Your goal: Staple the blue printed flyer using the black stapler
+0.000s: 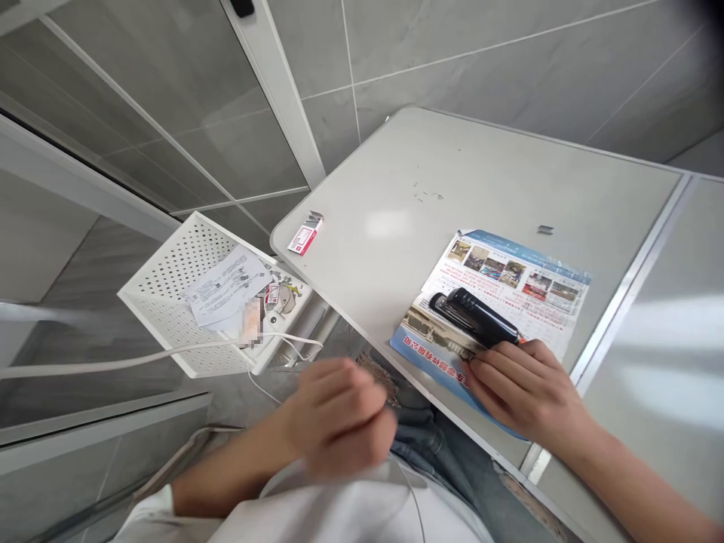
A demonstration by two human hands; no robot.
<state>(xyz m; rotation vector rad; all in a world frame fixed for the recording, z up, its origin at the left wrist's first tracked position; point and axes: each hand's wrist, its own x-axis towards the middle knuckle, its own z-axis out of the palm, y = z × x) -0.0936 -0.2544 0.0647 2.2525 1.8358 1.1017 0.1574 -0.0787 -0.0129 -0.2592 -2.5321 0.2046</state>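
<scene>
A black stapler (pixel 475 315) lies on a printed leaflet (pixel 557 302) with small photos and blue edges. My right hand (pixel 523 385) is closed about the stapler's near end, its fingers resting low against the leaflet. In front of my body, off the table's edge, my left hand (pixel 342 418) is curled into a fist and smeared slightly by motion. Whatever its fingers may enclose is hidden.
On the light table (pixel 351 264) are a red-and-white staple box (pixel 306 235), a short strip of staples (pixel 545 230) and several loose staples (pixel 428 196). Left of the table, a white perforated basket (pixel 164 302) holds papers (pixel 229 286); a white cable (pixel 141 360) crosses it.
</scene>
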